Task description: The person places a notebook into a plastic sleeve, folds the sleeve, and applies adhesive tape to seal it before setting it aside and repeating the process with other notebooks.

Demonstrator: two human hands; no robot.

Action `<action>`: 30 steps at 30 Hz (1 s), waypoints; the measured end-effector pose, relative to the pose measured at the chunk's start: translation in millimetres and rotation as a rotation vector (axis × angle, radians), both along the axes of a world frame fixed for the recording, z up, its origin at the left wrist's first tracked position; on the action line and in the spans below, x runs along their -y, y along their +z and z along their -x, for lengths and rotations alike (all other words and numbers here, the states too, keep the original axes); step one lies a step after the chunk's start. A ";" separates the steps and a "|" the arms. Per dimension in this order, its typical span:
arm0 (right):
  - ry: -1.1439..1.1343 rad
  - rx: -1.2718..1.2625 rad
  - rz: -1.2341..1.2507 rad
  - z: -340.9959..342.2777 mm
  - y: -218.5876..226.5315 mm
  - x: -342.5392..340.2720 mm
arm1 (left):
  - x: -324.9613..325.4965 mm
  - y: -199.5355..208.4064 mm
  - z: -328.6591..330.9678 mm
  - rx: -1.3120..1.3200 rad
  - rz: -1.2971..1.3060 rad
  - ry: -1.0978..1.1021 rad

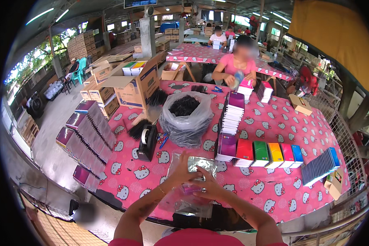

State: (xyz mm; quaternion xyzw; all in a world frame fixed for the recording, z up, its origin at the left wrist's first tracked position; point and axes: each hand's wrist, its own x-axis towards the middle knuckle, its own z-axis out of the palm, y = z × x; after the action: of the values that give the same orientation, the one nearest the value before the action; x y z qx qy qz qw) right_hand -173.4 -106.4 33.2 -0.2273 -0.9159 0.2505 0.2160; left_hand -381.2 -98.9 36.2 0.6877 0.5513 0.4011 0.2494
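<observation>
Both hands together at the near edge of the worktop (pixel 274 192), left hand (pixel 180 172) and right hand (pixel 208 186) clamped on a clear plastic sleeve (pixel 194 166), tape dispenser (pixel 147 142) just left.

We see bare tablecloth (pixel 270 123) to the right of our hands, open up to the row of coloured booklets (pixel 270 153). To the left, the black tape dispenser (pixel 147 143) stands near. Straight ahead, the plastic bag of black pieces (pixel 186 117) and a tall booklet stack (pixel 232 112) block the way.
</observation>
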 end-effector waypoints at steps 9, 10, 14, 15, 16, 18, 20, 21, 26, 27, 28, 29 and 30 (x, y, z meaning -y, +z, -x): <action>-0.030 -0.188 0.760 16.2 -26.9 -78.2 | 9.0 -27.8 35.5 0.542 0.471 -0.317; -0.013 -0.156 0.648 18.2 -19.9 -74.3 | 11.3 -18.1 29.7 0.552 0.459 -0.315; 0.060 -0.124 0.234 15.8 6.9 -49.4 | 24.1 -2.4 31.7 0.488 0.411 -0.254; 0.100 -0.124 0.214 12.5 21.4 -37.4 | 29.1 -5.0 35.0 0.450 0.410 -0.228; 0.125 -0.123 0.189 5.0 28.4 -32.4 | 30.5 -3.2 35.9 0.269 0.209 -0.248; 0.107 -0.115 0.108 -5.1 18.5 -27.7 | 38.4 3.4 39.0 -0.093 -0.195 -0.283; 0.017 -0.065 -0.048 -14.5 2.6 -21.7 | 52.3 15.4 24.3 -0.421 -0.333 -0.263; -0.018 -0.108 -0.181 -14.8 -14.3 -25.0 | 56.3 21.2 18.1 -0.591 -0.419 -0.247; -0.001 -0.226 -0.134 0.8 -8.8 -13.8 | 59.6 14.0 26.4 -0.408 -0.269 -0.214; -0.010 -0.251 -0.119 2.1 -7.1 -10.9 | 62.0 17.6 25.1 -0.329 -0.178 -0.199; -0.038 -0.232 -0.094 3.0 -4.4 -11.6 | 56.5 19.8 24.6 -0.300 -0.166 -0.206; -0.066 -0.214 -0.070 3.8 -1.4 -12.5 | 47.7 23.5 23.4 -0.272 -0.154 -0.213; -0.090 -0.193 -0.039 5.3 1.9 -10.5 | 42.4 24.3 21.6 -0.241 -0.135 -0.215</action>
State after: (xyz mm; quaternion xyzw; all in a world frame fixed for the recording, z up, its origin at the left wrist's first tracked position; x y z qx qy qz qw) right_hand -178.6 -95.9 35.1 -0.2388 -0.8844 0.2434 0.3188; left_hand -402.8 -141.3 60.5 0.8011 0.4721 0.3229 0.1763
